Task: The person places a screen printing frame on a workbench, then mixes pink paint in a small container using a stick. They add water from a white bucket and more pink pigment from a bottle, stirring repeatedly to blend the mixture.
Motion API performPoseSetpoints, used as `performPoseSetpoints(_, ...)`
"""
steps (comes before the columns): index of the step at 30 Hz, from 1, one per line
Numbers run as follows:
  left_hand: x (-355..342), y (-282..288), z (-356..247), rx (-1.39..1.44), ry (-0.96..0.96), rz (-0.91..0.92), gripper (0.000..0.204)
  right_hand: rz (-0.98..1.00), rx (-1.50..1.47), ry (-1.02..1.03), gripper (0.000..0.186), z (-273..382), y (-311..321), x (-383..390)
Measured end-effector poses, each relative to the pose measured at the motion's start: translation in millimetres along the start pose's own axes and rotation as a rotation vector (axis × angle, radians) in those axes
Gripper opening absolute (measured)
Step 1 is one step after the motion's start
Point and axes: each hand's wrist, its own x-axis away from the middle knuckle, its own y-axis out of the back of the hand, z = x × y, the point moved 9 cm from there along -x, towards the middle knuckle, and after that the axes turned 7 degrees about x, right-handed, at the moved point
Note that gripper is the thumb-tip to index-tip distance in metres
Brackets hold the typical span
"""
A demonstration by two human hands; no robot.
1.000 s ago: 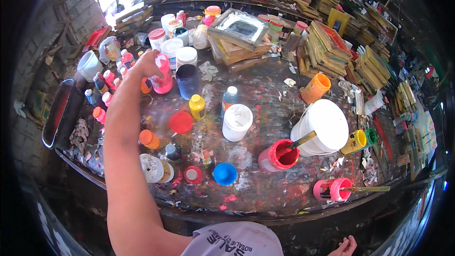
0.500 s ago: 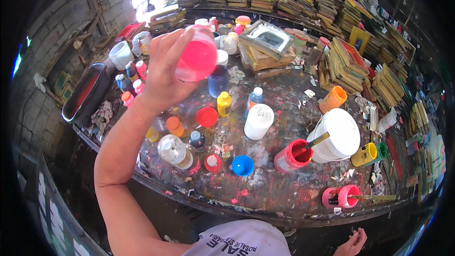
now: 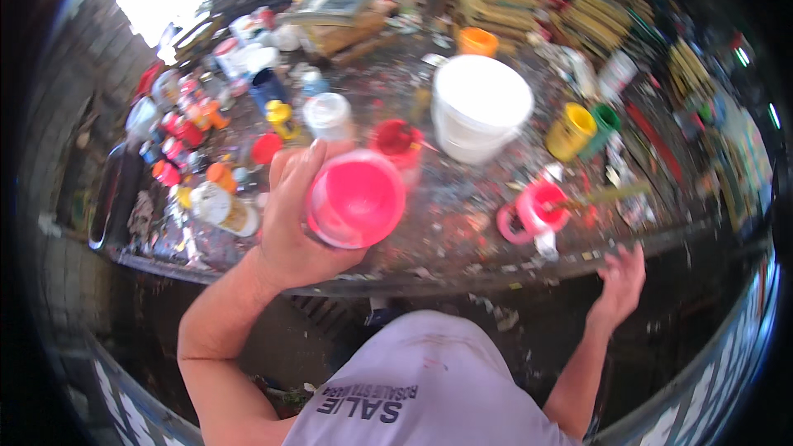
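My left hand grips a clear plastic tub of bright pink paint, its fingers wrapped round the side. The tub is held tilted above the near part of the table, and pink coats its inside. Past the tub stands a red paint container with a stick in it. My right hand is just off the table's front edge, empty, with its fingers apart. Nearest to that hand is a pink paint cup, with a paint-stained stick reaching out of it to the right.
A large white bucket stands mid-table, beside yellow and green containers. Several paint bottles crowd the left side, near a white-capped jar. Stacked wooden frames line the back. Paint stains the tabletop.
My left hand has brought the pink tub nearer and to the right, from over the back left. My right hand has risen further into view. The view has shifted and blurred.
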Motion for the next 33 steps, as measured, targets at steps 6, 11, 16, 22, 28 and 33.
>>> performPoseSetpoints(6,42.2,-142.7,2.9,0.177,0.276,-0.074,0.133,0.239,-0.134,-0.085,0.094,20.0,-41.1,-47.7)
performPoseSetpoints(11,70.9,-206.5,36.5,0.236,0.498,-0.153,0.138,0.311,-0.107,-0.149,0.083,23.0,-77.2,-83.9)
performPoseSetpoints(16,95.9,-256.7,60.9,0.602,0.652,-0.194,0.143,0.264,-0.183,-0.199,0.035,33.5,-109.9,-111.8)
performPoseSetpoints(22,95.1,-286.8,74.1,0.495,0.640,-0.002,0.137,0.282,-0.155,0.117,0.016,118.4,-81.6,-134.9)
performPoseSetpoints(28,64.7,-299.0,79.1,0.449,0.437,0.030,0.117,0.266,-0.076,0.376,0.016,141.4,-62.4,-132.3)
performPoseSetpoints(33,47.4,-305.9,82.8,0.459,0.411,0.065,0.119,0.070,-0.239,0.370,0.024,160.7,8.1,-142.5)
